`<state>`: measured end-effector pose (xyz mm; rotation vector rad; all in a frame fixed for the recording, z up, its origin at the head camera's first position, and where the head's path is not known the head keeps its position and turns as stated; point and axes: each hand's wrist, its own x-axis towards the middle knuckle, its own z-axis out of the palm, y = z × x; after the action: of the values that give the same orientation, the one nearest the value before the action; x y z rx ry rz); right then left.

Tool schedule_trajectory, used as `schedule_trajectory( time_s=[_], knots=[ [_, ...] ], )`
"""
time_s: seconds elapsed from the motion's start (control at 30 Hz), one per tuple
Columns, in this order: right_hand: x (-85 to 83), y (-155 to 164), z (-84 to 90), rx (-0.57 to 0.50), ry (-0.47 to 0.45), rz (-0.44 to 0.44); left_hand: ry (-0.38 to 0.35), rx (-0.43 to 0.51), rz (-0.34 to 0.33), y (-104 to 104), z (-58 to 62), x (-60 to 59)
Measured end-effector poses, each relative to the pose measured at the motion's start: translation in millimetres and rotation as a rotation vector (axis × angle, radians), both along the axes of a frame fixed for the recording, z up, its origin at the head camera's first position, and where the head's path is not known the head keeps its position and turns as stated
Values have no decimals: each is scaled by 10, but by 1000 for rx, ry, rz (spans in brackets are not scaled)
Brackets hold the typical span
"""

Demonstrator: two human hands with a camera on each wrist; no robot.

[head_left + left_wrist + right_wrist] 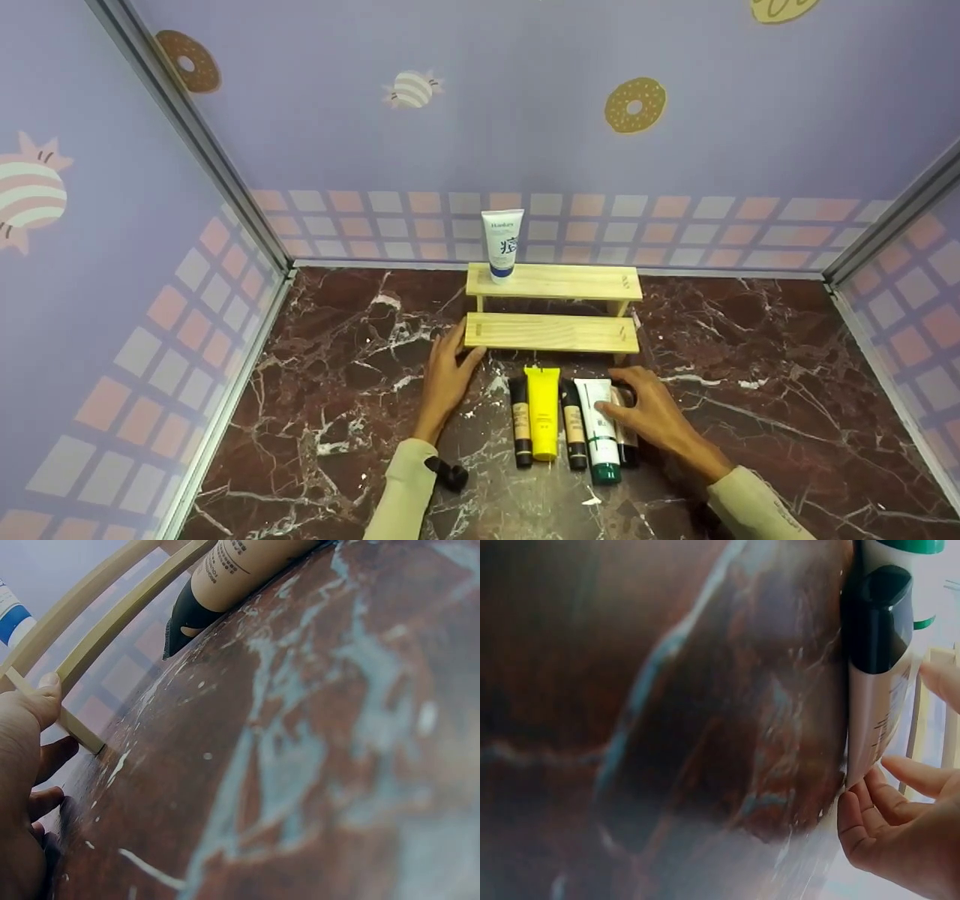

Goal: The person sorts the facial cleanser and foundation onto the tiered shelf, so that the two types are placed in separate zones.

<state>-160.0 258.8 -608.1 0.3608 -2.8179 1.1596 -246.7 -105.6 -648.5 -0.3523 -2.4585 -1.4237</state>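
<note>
Right hand first: its grip is closing on the rightmost tubes of the row, thumb laid across the white tube with the green cap and the fingers curled over the far side, where a dark-capped tube lies half hidden beneath them. The right wrist view shows the fingertips just meeting the edge of that hidden tube, so I judge this a pinch being formed, not a firm lift yet. Over on the other side, the left hand lies flat with straight fingers, touching the left end of the lower step of the wooden stand; the left wrist view has the thumb pressed on the stand's leg, steadying it. The step in hand looks like picking a tube from the row to set on the stand. The next move calls for a clean hold on one tube alone, raised clear of its neighbours. The white tube lies flat on the marble counter, long axis running from the stand toward the person, green cap at the near end, crimped tail toward the stand. Beside it lie a tan tube, a yellow tube and another tan tube, all parallel and close together. On the top step a white and blue tube stands upright on its cap.
</note>
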Motion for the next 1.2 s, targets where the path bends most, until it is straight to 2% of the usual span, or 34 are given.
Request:
schedule_trajectory(
  time_s=[0.63, 0.9, 1.2],
  knots=[
    [-116, 4, -10, 6, -106, 40, -10, -16, 1, -4, 23, 7],
    [-129, -38, 51, 15, -169, 57, -8, -14, 3, -5, 10, 12],
    [-148, -86, 111, 56, -252, 10, -1, -16, 4, -1, -1, 6]
  ],
)
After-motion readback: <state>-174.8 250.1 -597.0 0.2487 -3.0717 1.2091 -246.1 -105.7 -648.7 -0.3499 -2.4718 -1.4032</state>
